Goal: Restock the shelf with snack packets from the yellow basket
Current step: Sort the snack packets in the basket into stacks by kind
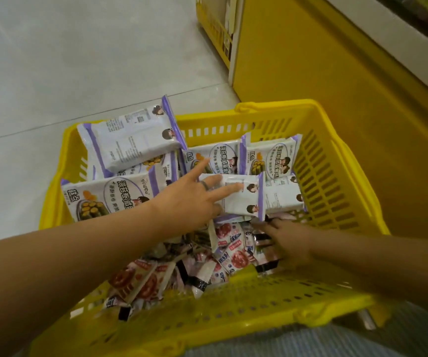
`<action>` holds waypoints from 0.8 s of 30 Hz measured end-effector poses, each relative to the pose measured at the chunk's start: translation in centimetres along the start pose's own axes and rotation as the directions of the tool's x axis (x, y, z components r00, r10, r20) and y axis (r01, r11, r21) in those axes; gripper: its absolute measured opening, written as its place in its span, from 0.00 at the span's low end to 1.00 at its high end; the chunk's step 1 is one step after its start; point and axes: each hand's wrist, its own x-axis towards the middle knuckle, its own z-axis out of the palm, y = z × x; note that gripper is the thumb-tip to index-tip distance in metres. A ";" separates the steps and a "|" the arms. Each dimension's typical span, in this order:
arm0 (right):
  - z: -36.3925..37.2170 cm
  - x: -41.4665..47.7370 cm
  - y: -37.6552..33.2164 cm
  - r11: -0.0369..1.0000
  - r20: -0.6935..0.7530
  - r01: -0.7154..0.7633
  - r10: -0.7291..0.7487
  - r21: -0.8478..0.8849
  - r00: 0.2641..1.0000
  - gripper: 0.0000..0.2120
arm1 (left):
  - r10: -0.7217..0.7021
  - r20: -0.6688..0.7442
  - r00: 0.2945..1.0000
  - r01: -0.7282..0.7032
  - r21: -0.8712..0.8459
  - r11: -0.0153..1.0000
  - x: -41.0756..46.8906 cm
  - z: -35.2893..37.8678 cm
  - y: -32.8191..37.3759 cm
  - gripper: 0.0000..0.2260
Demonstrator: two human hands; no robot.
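Left hand (pixel 189 202) — fingers splayed flat on purple-white packet (pixel 244 199), yellow basket (pixel 336 176) centre. Right hand (pixel 290 243) among small red packets (pixel 233 256), near rim — grip unclear.

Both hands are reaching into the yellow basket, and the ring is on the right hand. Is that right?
Not quite. The ring is on the left hand, not the right hand; the head view shows it. Both hands do reach into the yellow basket.
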 end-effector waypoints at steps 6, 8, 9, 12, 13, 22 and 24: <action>1.6 -0.2 -0.2 0.995 -0.330 -0.094 0.076 -0.041 0.941 0.38 | 0.011 -0.072 0.997 -0.013 -0.029 0.999 -0.5 1.2 -0.2 0.19; 2.2 -0.9 0.0 0.992 -0.283 -0.127 0.128 0.025 0.950 0.45 | 0.014 -0.101 0.995 -0.017 -0.031 0.999 -0.5 1.3 -0.3 0.18; 2.1 -1.2 0.1 0.991 -0.261 -0.121 0.132 0.058 0.956 0.46 | 0.015 -0.108 0.994 -0.018 -0.031 0.999 -0.5 1.4 -0.3 0.18; 0.9 -0.4 0.4 0.985 -0.227 -0.066 0.101 0.158 0.969 0.42 | 0.018 -0.110 0.994 -0.022 -0.031 0.999 -0.5 1.4 -0.2 0.19; 0.2 0.1 0.5 0.987 -0.226 -0.052 0.085 0.151 0.970 0.39 | 0.019 -0.111 0.994 -0.022 -0.027 0.999 -0.5 1.3 -0.2 0.19; 0.6 1.4 0.4 0.905 -0.036 -0.035 0.056 0.424 0.998 0.48 | 0.014 -0.108 0.994 -0.015 -0.009 1.000 -0.6 1.4 -0.3 0.19; 0.7 1.5 0.5 0.884 0.076 -0.045 0.011 0.465 0.997 0.54 | 0.012 -0.111 0.994 -0.013 -0.009 1.000 -0.6 1.5 -0.3 0.19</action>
